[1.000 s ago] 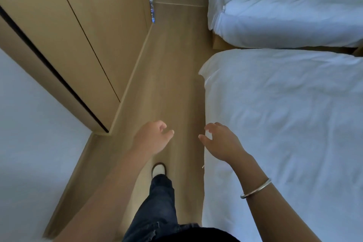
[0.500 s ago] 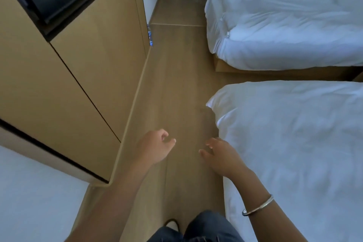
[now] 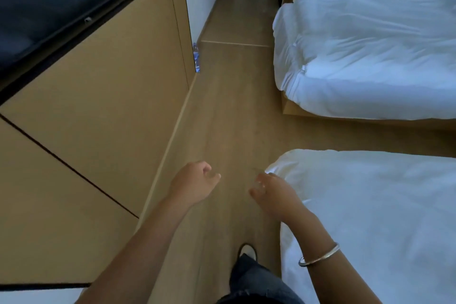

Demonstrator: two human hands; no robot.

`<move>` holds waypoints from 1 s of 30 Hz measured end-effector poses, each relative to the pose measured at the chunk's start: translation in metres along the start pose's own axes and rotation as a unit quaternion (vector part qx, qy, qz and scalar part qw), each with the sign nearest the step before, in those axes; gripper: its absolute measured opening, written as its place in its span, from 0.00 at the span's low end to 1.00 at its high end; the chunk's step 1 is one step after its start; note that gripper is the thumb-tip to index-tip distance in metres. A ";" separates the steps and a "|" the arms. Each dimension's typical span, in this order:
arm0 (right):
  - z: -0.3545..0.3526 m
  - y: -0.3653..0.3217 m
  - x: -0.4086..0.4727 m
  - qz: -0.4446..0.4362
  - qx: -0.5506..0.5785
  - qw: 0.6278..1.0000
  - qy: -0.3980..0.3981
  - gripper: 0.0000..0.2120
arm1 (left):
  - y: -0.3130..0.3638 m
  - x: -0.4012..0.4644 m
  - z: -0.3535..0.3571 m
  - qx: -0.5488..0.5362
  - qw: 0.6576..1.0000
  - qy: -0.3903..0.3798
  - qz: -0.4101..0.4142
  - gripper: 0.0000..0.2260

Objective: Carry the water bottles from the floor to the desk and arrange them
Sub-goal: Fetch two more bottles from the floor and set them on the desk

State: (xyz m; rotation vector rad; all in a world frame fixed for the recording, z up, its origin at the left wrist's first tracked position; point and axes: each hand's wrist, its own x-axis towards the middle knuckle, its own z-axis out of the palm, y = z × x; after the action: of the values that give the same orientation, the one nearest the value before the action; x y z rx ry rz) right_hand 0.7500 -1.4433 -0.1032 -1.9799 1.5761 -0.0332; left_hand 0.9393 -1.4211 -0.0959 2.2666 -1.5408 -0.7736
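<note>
A clear water bottle (image 3: 196, 57) with a blue label stands on the wooden floor far ahead, at the corner of the wooden wall panel. My left hand (image 3: 192, 184) hangs over the floor with loosely curled fingers and holds nothing. My right hand (image 3: 274, 192), with a metal bangle on the wrist, is beside the near bed's corner, fingers loosely curled, also empty. Both hands are far short of the bottle. No desk is in view.
A wooden wall panel (image 3: 103, 96) with a dark screen (image 3: 61, 2) runs along the left. Two white beds stand on the right, the near bed (image 3: 375, 217) and the far bed (image 3: 370, 57). The wooden floor (image 3: 229, 111) forms a narrow aisle leading to a hallway.
I have walked forward along the aisle; the bottle, the far bed and the hallway are closer and lower in view. Both hands stay empty in front of me.
</note>
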 end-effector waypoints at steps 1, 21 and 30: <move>-0.013 0.002 0.018 -0.004 -0.003 1.000 0.003 0.17 | 0.011 0.017 -0.002 0.000 1.000 0.002 -0.003 0.13; -0.130 0.020 0.325 -0.020 0.002 0.999 -0.049 0.21 | 0.100 0.328 -0.021 -0.047 0.999 0.008 -0.002 0.16; -0.193 -0.053 0.506 -0.056 -0.003 0.998 -0.038 0.21 | 0.115 0.522 -0.105 -0.043 0.998 0.040 -0.019 0.14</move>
State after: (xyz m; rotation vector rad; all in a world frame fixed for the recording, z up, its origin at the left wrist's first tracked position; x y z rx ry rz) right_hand 0.8726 -1.9730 -0.0919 -2.0484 1.4169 0.0016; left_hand 1.0605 -1.9526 -0.0901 2.2417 -1.4057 -0.7362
